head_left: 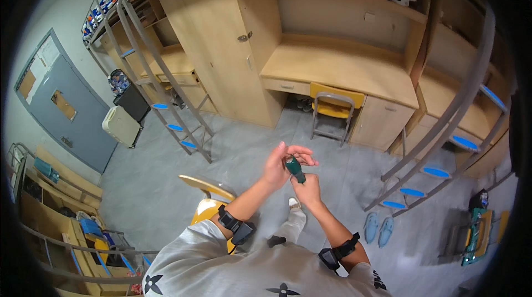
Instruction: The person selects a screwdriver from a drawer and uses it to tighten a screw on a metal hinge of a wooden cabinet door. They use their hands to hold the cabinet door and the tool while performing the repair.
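My right hand [307, 190] is closed round the lower end of a small dark green object [294, 167], rounded like a bottle or a stubby handle. I cannot make out its exact kind. It tilts up and to the left. My left hand [277, 166] is beside its upper end, fingers stretched out to the right behind it. Whether the palm touches it is hard to tell. Each forearm carries a black strapped device, the left one [237, 226] and the right one [338, 251].
A yellow chair [208, 208] stands close by my left arm. Blue slippers [379, 229] lie on the grey floor at the right. Ahead are a wooden desk [338, 64] with a yellow chair [336, 100], and bunk ladders [166, 97] with blue treads. A pale suitcase [122, 127] stands near the door.
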The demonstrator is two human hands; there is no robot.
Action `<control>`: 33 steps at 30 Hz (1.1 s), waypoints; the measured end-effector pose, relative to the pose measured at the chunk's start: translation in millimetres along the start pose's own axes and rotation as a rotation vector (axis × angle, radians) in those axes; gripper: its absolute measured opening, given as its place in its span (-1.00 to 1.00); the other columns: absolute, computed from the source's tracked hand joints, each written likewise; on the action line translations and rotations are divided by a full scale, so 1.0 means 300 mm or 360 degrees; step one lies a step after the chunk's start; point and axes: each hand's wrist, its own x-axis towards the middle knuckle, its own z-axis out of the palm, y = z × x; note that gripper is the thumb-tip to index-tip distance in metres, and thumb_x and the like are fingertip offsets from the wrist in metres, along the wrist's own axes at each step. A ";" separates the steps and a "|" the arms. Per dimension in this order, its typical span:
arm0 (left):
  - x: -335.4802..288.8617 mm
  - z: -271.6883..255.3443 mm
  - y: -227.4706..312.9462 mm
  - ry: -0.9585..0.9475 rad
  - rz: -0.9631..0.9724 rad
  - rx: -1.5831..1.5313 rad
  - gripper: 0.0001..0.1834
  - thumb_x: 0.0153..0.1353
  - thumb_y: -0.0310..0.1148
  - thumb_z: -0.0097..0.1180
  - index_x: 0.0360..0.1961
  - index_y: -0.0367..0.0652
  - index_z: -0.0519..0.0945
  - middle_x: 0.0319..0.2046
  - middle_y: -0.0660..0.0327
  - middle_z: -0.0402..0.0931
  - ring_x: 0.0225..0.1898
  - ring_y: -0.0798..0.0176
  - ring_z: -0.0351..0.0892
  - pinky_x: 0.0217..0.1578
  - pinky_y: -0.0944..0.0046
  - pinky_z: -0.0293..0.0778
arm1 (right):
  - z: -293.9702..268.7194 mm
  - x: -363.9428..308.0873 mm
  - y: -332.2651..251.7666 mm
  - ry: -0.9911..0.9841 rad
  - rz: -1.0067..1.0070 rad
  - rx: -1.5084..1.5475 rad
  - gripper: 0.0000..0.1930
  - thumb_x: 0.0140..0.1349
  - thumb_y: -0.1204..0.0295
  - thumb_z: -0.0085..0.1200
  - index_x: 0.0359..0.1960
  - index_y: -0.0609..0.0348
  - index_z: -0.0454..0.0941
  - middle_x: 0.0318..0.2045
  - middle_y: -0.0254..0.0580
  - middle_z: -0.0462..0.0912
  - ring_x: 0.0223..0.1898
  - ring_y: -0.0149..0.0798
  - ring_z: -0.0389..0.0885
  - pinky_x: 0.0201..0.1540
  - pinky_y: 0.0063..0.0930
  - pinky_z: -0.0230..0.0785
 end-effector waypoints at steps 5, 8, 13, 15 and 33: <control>0.254 -0.140 0.020 0.0034 0.0019 -0.0152 -0.24 0.27 0.17 -0.48 -0.10 -0.39 0.46 -0.27 -0.07 0.54 -0.08 -0.11 0.48 0.08 -0.01 0.26 | -0.021 0.288 0.031 -0.0023 -0.0049 -0.0132 -0.78 -0.02 0.43 0.04 -0.67 0.39 0.47 -0.72 0.15 0.45 -0.63 0.11 0.51 -0.54 -0.21 0.29; 0.412 -0.239 0.073 0.0068 0.0060 -0.0182 -0.25 0.26 0.17 -0.47 -0.12 -0.38 0.47 -0.27 -0.07 0.54 -0.08 -0.10 0.49 0.08 0.00 0.26 | -0.005 0.464 0.055 0.0076 -0.0301 -0.0132 -0.78 -0.03 0.42 0.05 -0.67 0.38 0.48 -0.72 0.15 0.46 -0.62 0.12 0.51 -0.54 -0.21 0.30; 0.565 -0.372 0.172 0.0197 0.0216 0.0078 -0.26 0.27 0.16 -0.46 -0.13 -0.39 0.47 -0.32 -0.03 0.54 -0.14 -0.02 0.49 0.01 0.07 0.31 | 0.020 0.733 0.036 -0.0168 0.0169 -0.0156 -0.73 -0.04 0.36 0.08 -0.69 0.37 0.47 -0.75 0.14 0.44 -0.65 0.05 0.50 -0.54 -0.22 0.29; 0.604 -0.444 0.210 0.0212 0.0215 0.0054 -0.26 0.27 0.15 -0.47 -0.14 -0.39 0.48 -0.35 -0.02 0.53 -0.17 0.01 0.50 -0.03 0.09 0.32 | 0.048 0.817 0.037 -0.0203 0.0023 -0.0236 -0.72 -0.04 0.36 0.08 -0.70 0.38 0.46 -0.76 0.12 0.42 -0.68 0.01 0.49 -0.55 -0.21 0.27; 0.639 -0.821 0.305 0.0705 0.0407 -0.0069 -0.34 0.30 0.05 -0.41 -0.08 -0.42 0.46 -0.21 -0.03 0.54 -0.11 -0.01 0.50 0.02 0.06 0.32 | 0.291 1.168 0.093 -0.0632 -0.0055 -0.0278 -0.77 -0.05 0.40 0.07 -0.66 0.38 0.46 -0.70 0.17 0.45 -0.60 0.08 0.53 -0.51 -0.22 0.30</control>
